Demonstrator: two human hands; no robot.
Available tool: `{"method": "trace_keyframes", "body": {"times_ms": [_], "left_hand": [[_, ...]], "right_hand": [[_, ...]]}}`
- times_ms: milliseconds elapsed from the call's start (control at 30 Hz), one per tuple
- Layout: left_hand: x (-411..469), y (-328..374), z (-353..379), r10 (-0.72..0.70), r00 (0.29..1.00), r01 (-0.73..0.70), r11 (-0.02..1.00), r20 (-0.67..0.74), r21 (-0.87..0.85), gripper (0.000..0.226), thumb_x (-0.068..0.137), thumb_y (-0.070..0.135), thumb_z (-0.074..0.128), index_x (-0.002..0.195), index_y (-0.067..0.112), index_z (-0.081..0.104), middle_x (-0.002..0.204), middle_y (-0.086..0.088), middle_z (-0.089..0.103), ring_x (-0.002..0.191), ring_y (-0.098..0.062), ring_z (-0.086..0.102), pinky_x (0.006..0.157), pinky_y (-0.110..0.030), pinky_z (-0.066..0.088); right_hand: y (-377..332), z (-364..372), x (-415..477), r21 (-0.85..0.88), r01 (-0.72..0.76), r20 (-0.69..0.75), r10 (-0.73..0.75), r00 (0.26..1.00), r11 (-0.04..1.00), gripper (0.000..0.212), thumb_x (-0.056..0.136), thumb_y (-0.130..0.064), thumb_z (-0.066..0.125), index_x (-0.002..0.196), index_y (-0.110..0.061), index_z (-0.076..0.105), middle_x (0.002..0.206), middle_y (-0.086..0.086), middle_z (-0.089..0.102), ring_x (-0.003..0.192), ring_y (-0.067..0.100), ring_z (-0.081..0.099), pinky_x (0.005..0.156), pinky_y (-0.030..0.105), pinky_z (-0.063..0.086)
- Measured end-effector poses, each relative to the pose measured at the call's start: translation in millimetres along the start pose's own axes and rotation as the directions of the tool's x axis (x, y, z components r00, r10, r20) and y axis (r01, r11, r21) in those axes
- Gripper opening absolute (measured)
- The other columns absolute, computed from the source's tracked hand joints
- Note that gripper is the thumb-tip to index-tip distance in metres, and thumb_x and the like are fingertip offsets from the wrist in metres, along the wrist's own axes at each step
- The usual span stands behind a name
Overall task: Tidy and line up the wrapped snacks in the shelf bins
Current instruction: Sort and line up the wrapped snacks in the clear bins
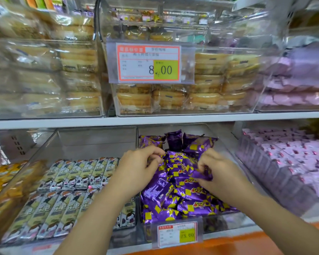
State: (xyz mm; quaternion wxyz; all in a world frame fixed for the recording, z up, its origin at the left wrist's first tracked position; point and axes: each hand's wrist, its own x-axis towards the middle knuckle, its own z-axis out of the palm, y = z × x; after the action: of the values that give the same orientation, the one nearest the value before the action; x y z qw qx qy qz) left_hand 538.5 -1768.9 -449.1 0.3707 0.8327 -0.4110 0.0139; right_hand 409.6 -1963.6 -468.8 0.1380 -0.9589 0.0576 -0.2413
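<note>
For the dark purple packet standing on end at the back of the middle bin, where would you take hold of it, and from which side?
Probably pinch its top edge, coming from the front and above. The upright packet leans at the bin's back wall, its lower part wedged among the loose purple packets, so only the top stands free.

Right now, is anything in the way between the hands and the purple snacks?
No, nothing visible is. The left hand and the right hand are both already on the pile of purple wrapped snacks, each pinching a wrapper.
</note>
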Motion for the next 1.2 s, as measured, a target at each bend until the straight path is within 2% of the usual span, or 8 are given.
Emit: {"method": "trace_keyframes", "body": {"times_ms": [167,300,433,567,667,800,933,1200], "left_hand": [[-1.5,9.7,9.4,0.043,0.997,-0.050,0.993,0.070,0.107,0.018,0.094,0.028,0.055,0.108,0.037,0.063,0.078,0.029,0.059,0.089,0.002,0.058,0.106,-0.033,0.028],[-0.9,6.9,6.1,0.065,0.998,-0.066,0.995,0.024,0.076,0.016,0.093,0.029,0.056,0.105,0.036,0.065,0.083,0.027,0.063,0.086,0.008,0.059,0.104,-0.040,0.035],[0.2,5.8,-3.0,0.057,0.998,-0.056,0.998,-0.027,0.035,0.018,0.094,0.027,0.056,0.108,0.032,0.065,0.096,0.020,0.068,0.074,0.013,0.050,0.089,-0.037,0.042],[1.5,1.5,-5.5,0.024,0.999,-0.023,0.999,-0.030,0.032,0.019,0.093,0.027,0.057,0.110,0.033,0.065,0.096,0.022,0.066,0.067,0.014,0.051,0.098,-0.044,0.042],[2.0,-2.4,-5.2,0.008,1.000,-0.007,0.999,-0.027,0.036,0.020,0.093,0.027,0.057,0.111,0.033,0.064,0.094,0.025,0.060,0.065,0.018,0.046,0.101,-0.045,0.039],[2.8,0.1,-5.3,0.004,1.000,-0.003,0.998,-0.029,0.059,0.022,0.094,0.027,0.055,0.114,0.034,0.063,0.094,0.027,0.055,0.074,0.013,0.049,0.102,-0.045,0.039],[9.3,10.1,-0.6,0.057,0.998,-0.055,0.994,-0.018,0.094,0.025,0.094,0.026,0.056,0.116,0.033,0.063,0.104,0.024,0.062,0.100,0.003,0.056,0.103,-0.038,0.039],[73.8,25.3,26.1,-0.028,0.985,-0.036,0.935,0.173,0.354,0.036,0.089,0.029,0.058,0.125,0.032,0.054,0.121,-0.002,0.060,0.111,-0.025,0.057,0.091,-0.038,0.048]], "right_hand": [[-6.6,-1.3,-8.2,0.091,-0.019,0.167,0.003,0.986,0.996,0.027,0.068,-0.047,0.076,0.079,-0.039,0.053,0.087,-0.021,0.047,0.078,-0.003,0.048,0.073,0.024,0.045],[-13.5,-7.6,5.4,0.089,-0.021,0.069,0.015,0.998,0.996,0.017,0.078,-0.044,0.065,0.089,-0.031,0.061,0.088,-0.016,0.058,0.089,0.006,0.054,0.079,0.031,0.047],[-16.4,-4.4,26.4,-0.031,-0.085,0.268,0.091,0.959,0.996,0.058,0.084,-0.042,0.062,0.137,-0.031,0.040,0.134,-0.009,0.047,0.124,0.017,0.038,0.102,0.033,0.035],[-14.4,-3.0,38.5,-0.033,-0.132,0.446,0.132,0.885,0.991,0.076,0.080,-0.047,0.067,0.145,-0.031,0.030,0.136,-0.003,0.046,0.127,0.017,0.036,0.102,0.030,0.034],[-11.5,-14.7,42.2,0.004,-0.157,0.399,0.143,0.906,0.988,0.067,0.072,-0.043,0.076,0.131,-0.028,0.048,0.121,-0.006,0.051,0.110,0.008,0.049,0.092,0.022,0.040],[-3.4,-17.3,45.1,0.307,-0.249,0.045,0.247,0.968,0.919,0.028,0.070,-0.013,0.078,0.076,-0.028,0.055,0.063,-0.007,0.053,0.052,0.004,0.046,0.054,0.022,0.038],[5.4,-8.4,40.7,0.240,-0.293,-0.049,0.313,0.949,0.926,0.038,0.076,-0.007,0.072,0.057,-0.033,0.052,0.052,-0.008,0.053,0.048,0.002,0.047,0.053,0.022,0.040],[16.8,-8.1,32.7,0.090,-0.197,0.064,0.192,0.979,0.976,0.043,0.084,-0.016,0.067,0.125,-0.022,0.056,0.116,-0.002,0.056,0.105,0.014,0.054,0.088,0.021,0.037]]}}
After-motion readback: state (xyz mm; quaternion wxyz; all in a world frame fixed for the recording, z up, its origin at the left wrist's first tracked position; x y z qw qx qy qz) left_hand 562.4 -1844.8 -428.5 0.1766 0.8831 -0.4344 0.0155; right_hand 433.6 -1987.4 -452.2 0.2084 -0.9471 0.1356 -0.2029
